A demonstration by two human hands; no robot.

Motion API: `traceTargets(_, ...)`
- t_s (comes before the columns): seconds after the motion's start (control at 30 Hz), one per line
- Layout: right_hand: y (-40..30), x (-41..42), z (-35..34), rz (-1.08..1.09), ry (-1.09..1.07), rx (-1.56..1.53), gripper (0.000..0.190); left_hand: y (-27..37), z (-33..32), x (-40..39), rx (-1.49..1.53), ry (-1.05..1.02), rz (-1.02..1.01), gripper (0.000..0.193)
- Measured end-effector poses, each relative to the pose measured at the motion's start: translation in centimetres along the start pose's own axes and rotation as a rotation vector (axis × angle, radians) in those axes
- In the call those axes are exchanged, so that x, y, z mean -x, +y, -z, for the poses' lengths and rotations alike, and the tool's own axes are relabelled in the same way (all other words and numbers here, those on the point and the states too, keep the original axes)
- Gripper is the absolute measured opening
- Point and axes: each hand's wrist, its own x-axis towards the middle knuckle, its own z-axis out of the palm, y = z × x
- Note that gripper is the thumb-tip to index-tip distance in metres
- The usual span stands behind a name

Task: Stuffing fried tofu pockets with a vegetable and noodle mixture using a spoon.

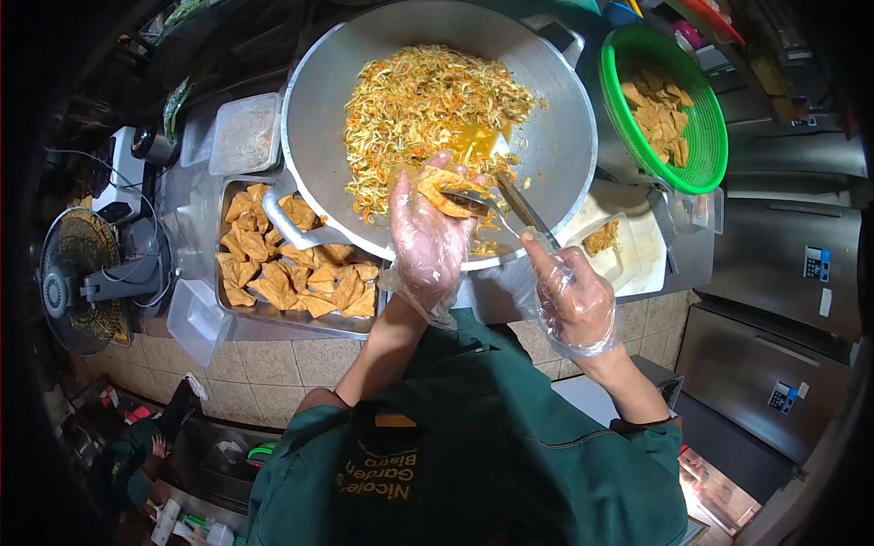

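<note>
Over the near rim of a large metal wok (567,143), my left hand (427,252), in a clear plastic glove, holds a piece of fried tofu (440,188) split like a pocket. My right hand (577,297), also gloved, grips a metal spoon (471,198) whose bowl is at the tofu's opening. Inside the wok lies a heap of shredded vegetable filling (430,102), with bean sprouts and orange shreds. Yellowish liquid (478,140) pools beside it. A metal utensil handle (526,201) leans on the wok's rim close to my right fingers.
Left stands a metal tray (300,319) of fried tofu, partly under the wok's handle (293,218). A green basket (713,136) holds more. Right, a plastic container (625,263) with one piece sits on a white board (652,246). A fan (78,280) and another person (140,450) are left.
</note>
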Motion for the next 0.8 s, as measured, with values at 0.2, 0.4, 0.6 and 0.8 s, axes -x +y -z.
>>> traceTargets(0.2,-0.3,0.2,-0.2,0.02,-0.02,0.06,0.07,0.2,-0.1,0.2,-0.041,-0.024,0.017,0.064)
traceTargets(0.4,-1.0,-0.7,2.2,-0.048,-0.019,-0.013,0.07,-0.1,0.5,-0.3,-0.021,-0.008,0.02,0.062)
traceTargets(0.6,-1.3,-1.0,2.3,-0.089,0.008,-0.096,0.073,-0.2,0.4,-0.2,-0.012,0.036,-0.016,0.059)
traceTargets(0.8,-0.9,-0.5,0.2,-0.003,0.011,0.061,0.062,0.1,0.2,0.0,-0.02,0.056,-0.017,0.057)
